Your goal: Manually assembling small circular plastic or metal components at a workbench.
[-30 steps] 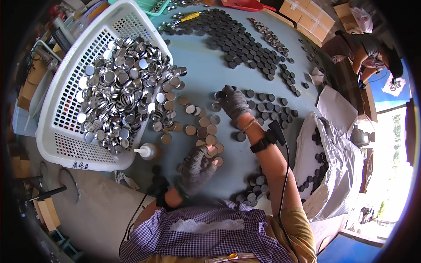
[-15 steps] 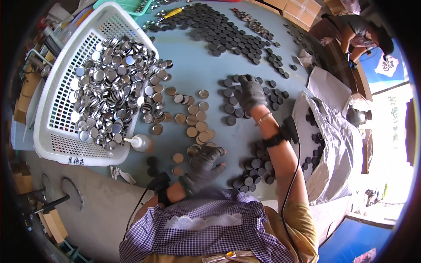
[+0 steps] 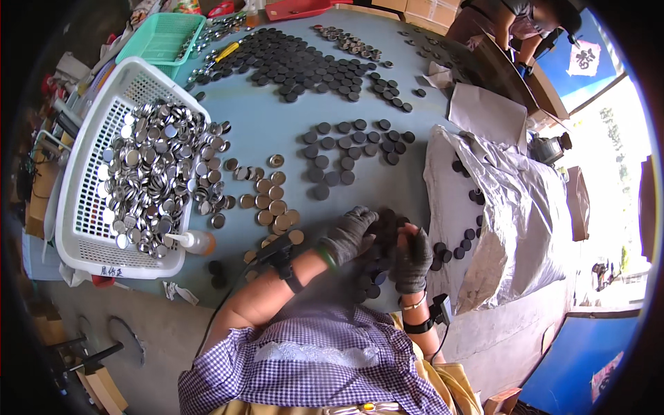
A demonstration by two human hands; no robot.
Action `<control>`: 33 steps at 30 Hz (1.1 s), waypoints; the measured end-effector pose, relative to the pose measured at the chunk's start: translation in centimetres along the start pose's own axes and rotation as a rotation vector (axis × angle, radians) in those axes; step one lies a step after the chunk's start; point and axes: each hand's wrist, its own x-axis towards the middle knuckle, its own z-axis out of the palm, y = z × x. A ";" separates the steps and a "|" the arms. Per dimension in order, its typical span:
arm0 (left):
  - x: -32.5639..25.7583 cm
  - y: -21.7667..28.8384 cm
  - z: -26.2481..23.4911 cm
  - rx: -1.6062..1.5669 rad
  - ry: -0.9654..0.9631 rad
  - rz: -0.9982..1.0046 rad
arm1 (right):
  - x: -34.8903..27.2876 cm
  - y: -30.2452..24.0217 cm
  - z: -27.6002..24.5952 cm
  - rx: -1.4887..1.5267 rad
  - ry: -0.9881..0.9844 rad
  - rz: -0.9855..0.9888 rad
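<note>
Both my hands wear grey gloves with bare fingertips and meet around a heap of black round discs (image 3: 374, 275) at the table's near side. My left hand (image 3: 348, 237) reaches in from the left, fingers stretched over the discs and thumb apart. On the heap's right, my right hand (image 3: 413, 261) has its fingers bent together at the discs; whatever is in them is hidden. Farther out lies a loose group of black discs (image 3: 346, 145). Left of my hands, flat silvery metal discs (image 3: 277, 207) are scattered, some under my left forearm.
A white basket (image 3: 76, 228) heaped with metal discs stands left, a small glue bottle (image 3: 199, 242) beside it. Many black discs (image 3: 297, 62) cover the far table, near a green basket (image 3: 142, 45). A silvery sheet bag (image 3: 526, 242) lies right. Another person (image 3: 512, 24) bends over boxes.
My right hand has drawn back from the loose black discs to the near heap. My left hand has moved right, from the metal discs to that heap. The view has shifted.
</note>
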 end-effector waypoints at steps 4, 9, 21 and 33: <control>2.3 1.8 0.2 0.072 -0.097 -0.048 | -1.9 1.1 -1.8 0.106 0.022 0.164; 2.3 1.4 0.1 0.116 -0.078 -0.056 | -1.8 0.9 -1.8 0.196 0.027 0.153; -7.5 5.8 -6.6 -0.383 0.260 0.007 | -1.5 -4.6 1.0 0.692 -0.574 0.657; -7.8 5.6 -7.6 -0.037 0.274 0.053 | -1.3 -6.5 2.5 0.558 -0.493 0.513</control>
